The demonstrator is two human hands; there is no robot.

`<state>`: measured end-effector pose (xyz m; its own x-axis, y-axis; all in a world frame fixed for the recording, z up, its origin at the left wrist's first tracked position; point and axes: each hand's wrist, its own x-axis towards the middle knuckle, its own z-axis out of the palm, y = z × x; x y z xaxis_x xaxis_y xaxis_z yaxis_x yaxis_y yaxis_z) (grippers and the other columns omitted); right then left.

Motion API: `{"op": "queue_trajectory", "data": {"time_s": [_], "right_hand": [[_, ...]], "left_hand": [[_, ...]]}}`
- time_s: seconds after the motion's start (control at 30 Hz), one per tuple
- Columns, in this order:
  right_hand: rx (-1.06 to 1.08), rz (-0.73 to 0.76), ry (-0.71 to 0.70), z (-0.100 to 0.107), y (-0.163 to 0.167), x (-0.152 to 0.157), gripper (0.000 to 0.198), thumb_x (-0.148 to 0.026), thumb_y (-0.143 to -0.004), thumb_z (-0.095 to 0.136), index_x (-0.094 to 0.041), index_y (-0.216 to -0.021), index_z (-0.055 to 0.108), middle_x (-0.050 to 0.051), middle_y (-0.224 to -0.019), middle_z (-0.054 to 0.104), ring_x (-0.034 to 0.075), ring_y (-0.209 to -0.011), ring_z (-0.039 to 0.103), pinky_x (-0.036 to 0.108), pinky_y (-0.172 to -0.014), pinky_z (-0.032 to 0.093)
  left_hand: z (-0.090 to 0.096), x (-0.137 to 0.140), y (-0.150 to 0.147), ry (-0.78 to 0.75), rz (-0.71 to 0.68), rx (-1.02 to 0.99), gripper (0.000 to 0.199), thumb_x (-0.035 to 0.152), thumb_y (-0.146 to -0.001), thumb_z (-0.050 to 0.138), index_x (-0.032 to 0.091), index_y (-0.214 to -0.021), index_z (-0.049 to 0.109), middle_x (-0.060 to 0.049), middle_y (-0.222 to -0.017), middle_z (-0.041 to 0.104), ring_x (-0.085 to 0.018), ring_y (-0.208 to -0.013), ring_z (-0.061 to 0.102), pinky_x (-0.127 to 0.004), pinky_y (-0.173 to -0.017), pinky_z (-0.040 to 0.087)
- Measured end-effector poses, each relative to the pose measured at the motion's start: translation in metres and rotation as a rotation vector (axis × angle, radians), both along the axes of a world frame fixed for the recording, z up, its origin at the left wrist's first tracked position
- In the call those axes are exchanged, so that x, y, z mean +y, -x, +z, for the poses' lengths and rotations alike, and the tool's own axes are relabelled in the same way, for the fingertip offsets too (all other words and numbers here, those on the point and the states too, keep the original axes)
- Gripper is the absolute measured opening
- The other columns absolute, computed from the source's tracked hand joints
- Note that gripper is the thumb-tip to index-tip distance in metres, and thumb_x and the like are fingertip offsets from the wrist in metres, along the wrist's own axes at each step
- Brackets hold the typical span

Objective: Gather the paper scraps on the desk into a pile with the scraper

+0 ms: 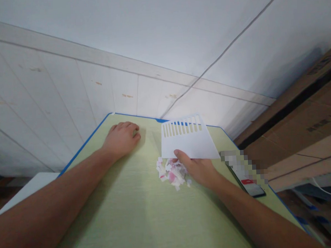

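Observation:
My right hand grips the near edge of a thin, flat white slotted panel, thumb on top and fingers beneath. A row of long narrow openings runs along its far end, and the panel is tilted above the table. Just below and left of that hand lies a small heap of torn white and pink paper scraps, partly covered by the fingers and the panel. My left hand rests on the table's far left part, its fingers loosely curled, with nothing visible in them.
The pale green table has a blue edge and stands against a white panelled wall. At its right side lies a phone, partly blurred out. Brown cardboard boxes stand beyond the right edge. A cable runs down the wall.

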<state>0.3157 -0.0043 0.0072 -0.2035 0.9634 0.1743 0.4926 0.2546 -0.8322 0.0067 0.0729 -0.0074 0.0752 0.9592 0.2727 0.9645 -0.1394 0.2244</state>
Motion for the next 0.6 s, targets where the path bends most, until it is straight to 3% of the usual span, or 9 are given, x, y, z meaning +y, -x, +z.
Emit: {"op": "queue_trajectory", "data": {"time_s": [0.2, 0.6], "right_hand": [[-0.056, 0.001, -0.049, -0.007, 0.001, 0.011, 0.041, -0.062, -0.102, 0.069, -0.033, -0.076, 0.083, 0.008, -0.091, 0.095, 0.036, -0.102, 0.093, 0.049, -0.118, 0.068], [-0.111, -0.008, -0.023, 0.005, 0.017, 0.021, 0.037, -0.051, -0.103, 0.064, -0.032, -0.072, 0.075, 0.008, -0.085, 0.091, 0.033, -0.095, 0.092, 0.046, -0.115, 0.067]], "left_hand": [[-0.003, 0.0, -0.001, -0.008, 0.006, 0.02, 0.053, 0.035, -0.11, 0.049, 0.019, -0.145, 0.086, -0.019, -0.162, 0.082, -0.041, -0.155, 0.073, -0.059, -0.138, 0.054], [-0.002, -0.002, -0.004, -0.023, -0.004, -0.022, 0.049, 0.031, -0.11, 0.055, 0.018, -0.143, 0.089, -0.021, -0.159, 0.084, -0.043, -0.153, 0.075, -0.062, -0.135, 0.057]]}}
